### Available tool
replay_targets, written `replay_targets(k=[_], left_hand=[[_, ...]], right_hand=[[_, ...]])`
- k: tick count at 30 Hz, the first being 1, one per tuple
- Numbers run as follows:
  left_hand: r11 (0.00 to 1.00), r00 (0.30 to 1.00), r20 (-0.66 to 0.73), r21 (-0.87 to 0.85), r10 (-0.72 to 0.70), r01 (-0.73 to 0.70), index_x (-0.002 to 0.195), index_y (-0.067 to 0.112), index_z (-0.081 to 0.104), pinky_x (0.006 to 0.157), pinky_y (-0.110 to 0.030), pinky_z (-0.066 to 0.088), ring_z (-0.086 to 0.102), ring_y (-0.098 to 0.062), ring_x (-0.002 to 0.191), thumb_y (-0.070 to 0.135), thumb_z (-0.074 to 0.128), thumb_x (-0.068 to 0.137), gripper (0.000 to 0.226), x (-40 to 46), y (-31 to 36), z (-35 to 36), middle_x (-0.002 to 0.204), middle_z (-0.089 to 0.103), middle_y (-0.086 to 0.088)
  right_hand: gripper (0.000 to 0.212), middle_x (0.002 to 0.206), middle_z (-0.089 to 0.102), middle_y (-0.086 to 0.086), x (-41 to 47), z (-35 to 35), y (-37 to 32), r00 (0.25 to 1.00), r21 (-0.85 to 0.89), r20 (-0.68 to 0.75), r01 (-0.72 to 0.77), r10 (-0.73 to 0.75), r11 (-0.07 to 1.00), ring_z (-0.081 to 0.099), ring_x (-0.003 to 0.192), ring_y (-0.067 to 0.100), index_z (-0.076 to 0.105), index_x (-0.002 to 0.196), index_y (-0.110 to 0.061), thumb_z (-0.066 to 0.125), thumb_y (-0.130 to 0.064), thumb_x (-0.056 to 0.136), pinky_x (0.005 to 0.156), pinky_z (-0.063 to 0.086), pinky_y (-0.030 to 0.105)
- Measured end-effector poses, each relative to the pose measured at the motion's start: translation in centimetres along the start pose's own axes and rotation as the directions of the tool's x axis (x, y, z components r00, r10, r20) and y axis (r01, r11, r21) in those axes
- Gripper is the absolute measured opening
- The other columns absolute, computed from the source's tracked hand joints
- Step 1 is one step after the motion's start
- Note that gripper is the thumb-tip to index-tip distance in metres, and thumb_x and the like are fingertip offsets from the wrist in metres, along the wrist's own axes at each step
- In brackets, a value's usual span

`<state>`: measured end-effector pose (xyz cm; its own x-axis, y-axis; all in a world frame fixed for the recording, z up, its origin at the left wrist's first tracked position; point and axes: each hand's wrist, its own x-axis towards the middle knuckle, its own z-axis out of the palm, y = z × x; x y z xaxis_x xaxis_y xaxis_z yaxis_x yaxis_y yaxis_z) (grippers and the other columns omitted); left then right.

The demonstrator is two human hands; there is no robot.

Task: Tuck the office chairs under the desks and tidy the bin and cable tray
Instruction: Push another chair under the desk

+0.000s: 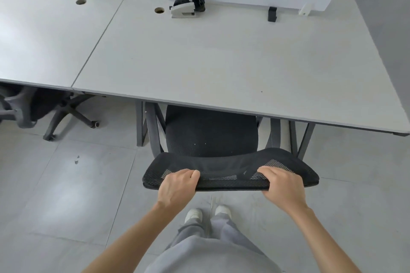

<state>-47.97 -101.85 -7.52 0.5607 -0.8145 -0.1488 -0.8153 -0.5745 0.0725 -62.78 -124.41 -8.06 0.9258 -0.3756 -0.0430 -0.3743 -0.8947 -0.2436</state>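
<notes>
Here the black mesh office chair (210,135) faces the white tabletop (221,57), its seat pointing away from the person and partly slid beneath the front edge. The top rail of the backrest (230,170) runs left to right, parallel to that edge, nearest the person. The left hand (177,184) grips the rail left of centre, fingers curled over the top; the right hand (281,184) grips it right of centre in the same way. The mesh is see-through in patches beside both hands, and the seat fabric is dark with a few pale specks. The front of the seat is hidden under the tabletop, and the chair's base and castors are hidden by the seat. A second chair (44,108) sits under the neighbouring tabletop at left, its upper part cut off by the frame edge and blurred. A small black and white fitting (186,6) at the far edge of the tabletop is hard to identify.
</notes>
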Motion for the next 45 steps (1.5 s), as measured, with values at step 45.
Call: replay_targets(k=[45], left_hand=[[0.97, 0.965, -0.105, 0.0, 0.24, -0.242, 0.05, 0.016, 0.047, 0.03, -0.019, 0.023, 0.043, -0.014, 0.032, 0.009, 0.055, 0.042, 0.014, -6.1, -2.7, 3.9, 0.041, 0.046, 0.005]], right_hand=[[0.039, 0.063, 0.069, -0.005, -9.7, 5.6, -4.8, 0.969, -0.054, -0.235, -0.089, 0.074, 0.995, 0.064, 0.051, 0.018, 0.07, 0.07, -0.014, 0.071, -0.006, 0.032, 0.043, 0.044, 0.019]])
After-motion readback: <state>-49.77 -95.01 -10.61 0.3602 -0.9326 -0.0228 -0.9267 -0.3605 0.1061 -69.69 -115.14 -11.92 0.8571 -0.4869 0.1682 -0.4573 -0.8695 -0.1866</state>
